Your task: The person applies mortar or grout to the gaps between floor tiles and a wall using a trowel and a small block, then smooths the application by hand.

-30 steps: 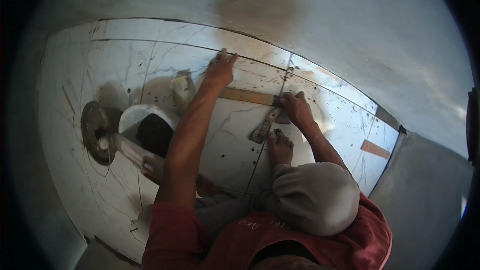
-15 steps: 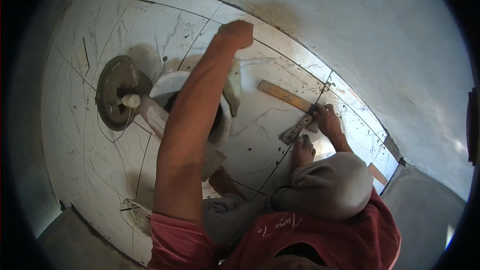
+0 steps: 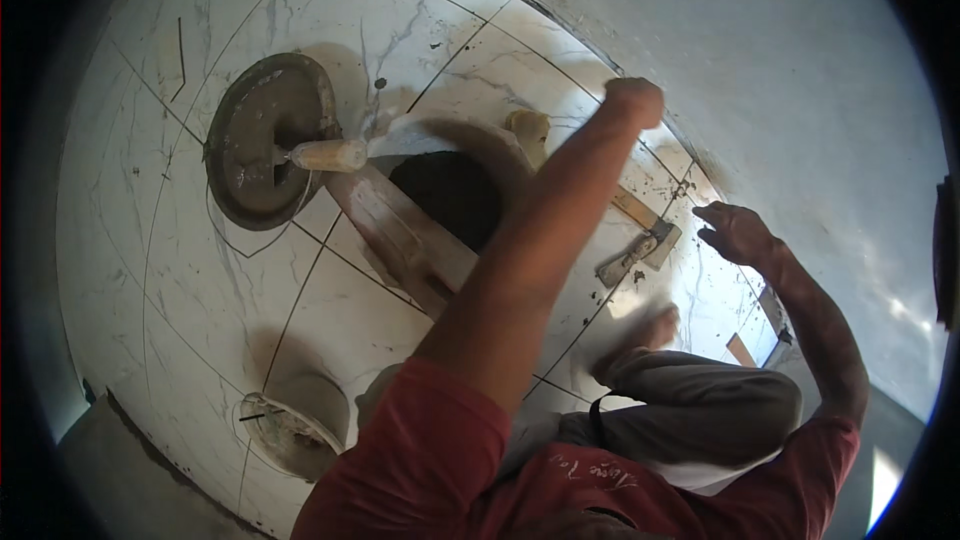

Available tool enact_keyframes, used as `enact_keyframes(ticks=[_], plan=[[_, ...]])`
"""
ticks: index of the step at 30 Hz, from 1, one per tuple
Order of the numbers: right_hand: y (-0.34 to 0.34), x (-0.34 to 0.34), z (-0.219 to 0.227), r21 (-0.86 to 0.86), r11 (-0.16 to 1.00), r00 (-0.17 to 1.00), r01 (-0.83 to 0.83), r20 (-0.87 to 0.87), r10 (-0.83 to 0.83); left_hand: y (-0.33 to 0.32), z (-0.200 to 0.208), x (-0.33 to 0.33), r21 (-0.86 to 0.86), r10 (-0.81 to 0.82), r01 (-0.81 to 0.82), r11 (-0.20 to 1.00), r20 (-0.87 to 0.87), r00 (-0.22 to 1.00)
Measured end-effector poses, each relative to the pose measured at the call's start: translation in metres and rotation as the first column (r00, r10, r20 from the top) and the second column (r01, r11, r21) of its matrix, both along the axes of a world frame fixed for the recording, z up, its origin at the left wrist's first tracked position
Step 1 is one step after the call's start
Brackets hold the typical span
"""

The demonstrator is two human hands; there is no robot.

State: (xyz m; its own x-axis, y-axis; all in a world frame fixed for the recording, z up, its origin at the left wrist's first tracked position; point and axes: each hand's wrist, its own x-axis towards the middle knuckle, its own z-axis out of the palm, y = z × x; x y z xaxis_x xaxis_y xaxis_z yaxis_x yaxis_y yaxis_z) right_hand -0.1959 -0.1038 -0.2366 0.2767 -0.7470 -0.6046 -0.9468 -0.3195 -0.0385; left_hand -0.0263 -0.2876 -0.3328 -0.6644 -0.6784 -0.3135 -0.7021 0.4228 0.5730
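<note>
My left hand [image 3: 635, 105] is a closed fist low beside the wall, over the tiles at its foot; what it holds, if anything, is hidden. My right hand [image 3: 737, 233] hovers over the bright tiles nearer the wall corner, fingers stretched and nothing in them. Between my arms lies a scraper-like tool [image 3: 625, 262] with a mottled handle, against a flat wooden strip [image 3: 634, 206]. A yellowish piece, perhaps a sponge [image 3: 530, 132], shows behind my left forearm. That forearm partly covers a white container [image 3: 425, 127] with a dark inside.
At left stands a round bucket [image 3: 228, 185] of grey mix, with a pale-handled tool [image 3: 330, 155] in it. A smaller bucket [image 3: 325, 445] stands lower left. Dark crumbs dot the marble-look tiles [image 3: 230, 310]. The grey wall [image 3: 780, 70] runs along the right.
My left fist has moved right along the wall's foot. My right hand has come away from beside the tool toward the wall, fingers extended. The whole view has shifted, and my foot has moved.
</note>
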Motion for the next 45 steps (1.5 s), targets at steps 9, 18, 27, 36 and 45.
enact_keyframes(ticks=[9, 18, 27, 36, 45], plan=[[0.044, -0.085, 0.002, 0.17, 0.92, 0.935, 0.353, -0.1, -0.34, -0.002, 0.004, 0.006, -0.069, -0.11, 0.11, 0.992, -0.001, 0.994], [0.214, -0.255, -0.13, -0.26, 0.74, 0.782, 0.62, 0.131, -0.609, 0.041, -0.034, -0.039, -0.028, -0.35, 0.35, 0.937, -0.02, 0.937], [0.302, -0.382, -0.239, -0.543, 0.287, 0.501, 0.789, 0.298, -0.813, 0.157, -0.082, -0.178, -0.111, -0.485, 0.474, 0.874, -0.115, 0.867], [0.287, -0.406, -0.252, -0.581, 0.345, 0.59, 0.738, 0.306, -0.747, 0.2, -0.113, -0.217, -0.282, -0.247, 0.257, 0.924, 0.071, 0.967], [0.291, -0.41, -0.25, -0.567, 0.174, 0.46, 0.805, 0.412, -0.786, 0.212, -0.117, -0.223, -0.353, -0.219, 0.272, 0.895, 0.182, 0.959]])
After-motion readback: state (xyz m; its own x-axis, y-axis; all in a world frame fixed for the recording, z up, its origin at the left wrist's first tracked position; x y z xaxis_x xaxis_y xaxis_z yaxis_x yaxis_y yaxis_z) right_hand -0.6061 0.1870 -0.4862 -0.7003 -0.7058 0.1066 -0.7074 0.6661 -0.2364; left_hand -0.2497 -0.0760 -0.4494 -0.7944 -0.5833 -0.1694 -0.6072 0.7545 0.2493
